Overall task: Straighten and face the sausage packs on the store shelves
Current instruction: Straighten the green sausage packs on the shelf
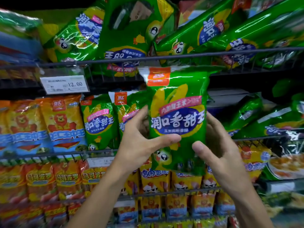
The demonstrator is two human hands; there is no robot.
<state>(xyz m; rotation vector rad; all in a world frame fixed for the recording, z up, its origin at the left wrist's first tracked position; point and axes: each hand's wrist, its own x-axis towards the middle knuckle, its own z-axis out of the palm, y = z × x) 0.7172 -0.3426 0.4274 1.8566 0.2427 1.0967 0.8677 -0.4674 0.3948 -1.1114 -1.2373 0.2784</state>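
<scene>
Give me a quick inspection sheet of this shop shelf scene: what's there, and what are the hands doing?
Surface: wire shelves, several tiers, fully stocked.
Job's things: held green pack, upright, front facing out; two green packs standing upright to its left; top-shelf green packs tilted, some upside down.
Clutter: tumbled green packs at right, lying slanted.
Grips: left hand and right hand grip the held pack by its sides, thumbs on its front.
Cables: nothing seen.
Surroundings: price tag reading 12.00; orange packs at left and below.
</scene>
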